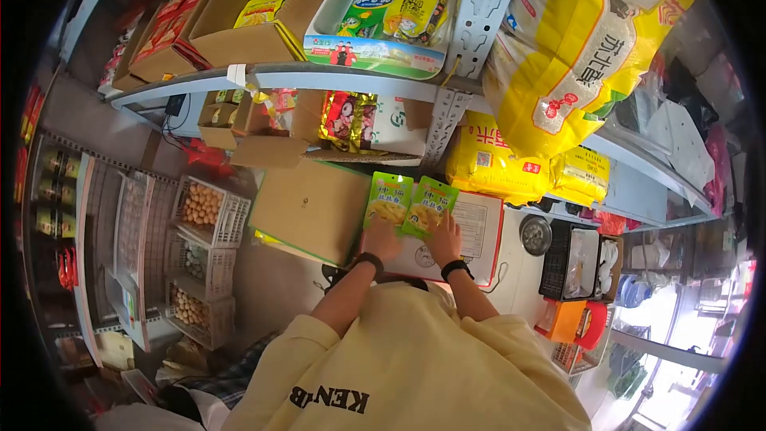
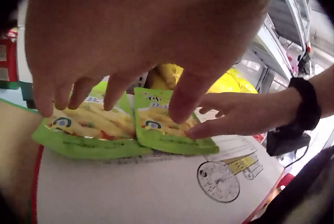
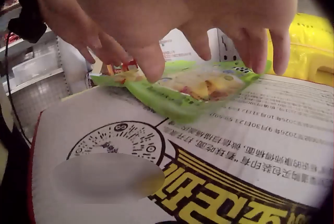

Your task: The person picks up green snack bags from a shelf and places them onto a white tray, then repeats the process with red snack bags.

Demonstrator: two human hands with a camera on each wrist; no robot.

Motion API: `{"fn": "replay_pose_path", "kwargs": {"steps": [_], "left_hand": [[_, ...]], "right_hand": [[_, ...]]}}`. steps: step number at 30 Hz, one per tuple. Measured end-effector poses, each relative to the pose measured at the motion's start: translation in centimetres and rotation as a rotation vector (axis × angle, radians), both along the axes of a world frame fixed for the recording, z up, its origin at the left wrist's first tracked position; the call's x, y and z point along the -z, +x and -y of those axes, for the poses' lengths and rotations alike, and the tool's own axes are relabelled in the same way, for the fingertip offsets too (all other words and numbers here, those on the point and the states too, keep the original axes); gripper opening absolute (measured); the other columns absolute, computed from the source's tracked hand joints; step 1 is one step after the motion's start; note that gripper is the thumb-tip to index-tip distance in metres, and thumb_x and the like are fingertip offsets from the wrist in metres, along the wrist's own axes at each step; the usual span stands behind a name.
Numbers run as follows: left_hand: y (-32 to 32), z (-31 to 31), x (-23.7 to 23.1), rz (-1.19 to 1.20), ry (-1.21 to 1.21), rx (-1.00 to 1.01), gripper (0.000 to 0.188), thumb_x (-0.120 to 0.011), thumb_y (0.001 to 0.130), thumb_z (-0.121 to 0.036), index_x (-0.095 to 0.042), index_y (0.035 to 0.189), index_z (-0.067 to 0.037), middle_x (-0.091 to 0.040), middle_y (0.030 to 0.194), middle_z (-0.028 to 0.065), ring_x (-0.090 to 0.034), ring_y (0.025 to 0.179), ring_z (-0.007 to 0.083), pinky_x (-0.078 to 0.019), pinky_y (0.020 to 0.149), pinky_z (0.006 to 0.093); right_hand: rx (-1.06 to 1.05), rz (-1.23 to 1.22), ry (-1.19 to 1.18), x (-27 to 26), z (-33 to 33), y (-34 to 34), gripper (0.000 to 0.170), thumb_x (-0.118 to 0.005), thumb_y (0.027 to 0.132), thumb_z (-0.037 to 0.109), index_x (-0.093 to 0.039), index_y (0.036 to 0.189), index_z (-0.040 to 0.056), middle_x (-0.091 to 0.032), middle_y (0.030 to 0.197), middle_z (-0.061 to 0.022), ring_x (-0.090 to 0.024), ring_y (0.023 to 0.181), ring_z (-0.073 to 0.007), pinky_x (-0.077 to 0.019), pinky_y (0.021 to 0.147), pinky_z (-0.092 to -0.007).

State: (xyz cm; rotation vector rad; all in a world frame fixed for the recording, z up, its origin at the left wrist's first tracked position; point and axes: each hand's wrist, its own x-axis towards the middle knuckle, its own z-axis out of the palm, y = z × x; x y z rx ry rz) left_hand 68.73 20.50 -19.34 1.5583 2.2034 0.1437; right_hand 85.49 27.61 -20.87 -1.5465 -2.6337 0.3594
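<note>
Two green snack packets lie side by side on a white printed carton. My left hand is over the lower part of the left packet, its fingers spread and pointing down. In the left wrist view its fingertips are right at that packet, and the thumb overlaps the right packet. My right hand rests at the lower edge of the right packet. The right wrist view shows its fingers loosely extended over the packet. Dark bands circle both wrists.
A brown cardboard carton adjoins on the left. Yellow rice bags sit on the shelf behind, below a larger yellow bag. Crates of eggs are stacked to the left. A round metal dish and black crate stand right.
</note>
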Motion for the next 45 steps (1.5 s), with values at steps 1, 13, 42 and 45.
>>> {"fn": "replay_pose_path", "kwargs": {"steps": [1, 13, 42, 45], "left_hand": [[-0.1, 0.4, 0.4, -0.03, -0.004, 0.038, 0.059, -0.063, 0.069, -0.033, -0.047, 0.117, -0.002, -0.032, 0.132, 0.0253, -0.032, 0.122, 0.0379, -0.0328, 0.095, 0.046], [-1.7, 2.6, 0.8, 0.009, -0.126, 0.198, 0.068, -0.062, 0.067, -0.025, -0.038, 0.126, -0.002, -0.022, 0.138, 0.0232, -0.029, 0.124, 0.037, -0.0273, 0.1, 0.046], [-39.4, 28.1, -22.9, 0.203, 1.322, -1.043, 0.031, -0.053, 0.084, -0.006, -0.051, 0.114, -0.001, -0.058, 0.101, 0.0099, -0.055, 0.09, 0.0167, -0.0421, 0.082, 0.0286], [-44.7, 29.5, -24.4, 0.183, 1.237, -0.987, 0.023, -0.054, 0.085, -0.007, -0.055, 0.106, 0.0, -0.06, 0.093, 0.0088, -0.056, 0.086, 0.0149, -0.043, 0.079, 0.0274]], "right_hand": [[-0.031, 0.02, -0.007, 0.2, 0.0, 0.2, 0.066, -0.065, 0.073, 0.03, -0.036, 0.131, 0.0199, -0.033, 0.133, -0.0209, -0.034, 0.121, -0.0335, -0.0303, 0.096, -0.0439], [-0.136, 0.011, -0.029, 0.6, 0.1, 0.9, 0.069, -0.066, 0.072, 0.028, -0.035, 0.133, 0.019, -0.028, 0.137, -0.0213, -0.032, 0.123, -0.0346, -0.028, 0.099, -0.0444], [-0.068, -0.936, -0.468, -21.5, 14.3, -26.0, 0.03, -0.036, 0.091, 0.015, -0.046, 0.067, -0.0017, -0.051, 0.066, -0.0105, -0.049, 0.065, -0.0198, -0.0382, 0.064, -0.0311], [-0.016, -1.059, -0.541, -23.9, 17.0, -30.9, 0.033, -0.036, 0.09, 0.017, -0.044, 0.064, -0.0007, -0.049, 0.063, -0.0081, -0.044, 0.061, -0.0165, -0.0362, 0.06, -0.0306]]}}
